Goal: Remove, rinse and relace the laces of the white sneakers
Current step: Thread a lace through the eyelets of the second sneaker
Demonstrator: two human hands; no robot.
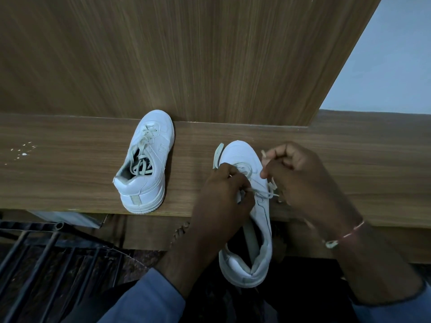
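Observation:
Two white sneakers sit on a wooden ledge (pixel 70 164). The left sneaker (pixel 147 164) stands laced with a loose grey-white lace, toe toward the wall panel. The right sneaker (pixel 247 220) lies with its heel hanging over the ledge's front edge. My left hand (pixel 224 197) pinches the lace (pixel 265 194) over its tongue, and one lace end (pixel 218 155) sticks out past its toe. My right hand (pixel 300 180) pinches the other end of the lace at the shoe's right side, its tip poking up above my fingers.
A tall wood-grain panel (pixel 186 54) rises behind the ledge, with a pale wall (pixel 391 66) to its right. White specks (pixel 22 152) lie on the ledge's left. A dark metal rack (pixel 35 257) stands below on the left. A bracelet (pixel 345 234) circles my right wrist.

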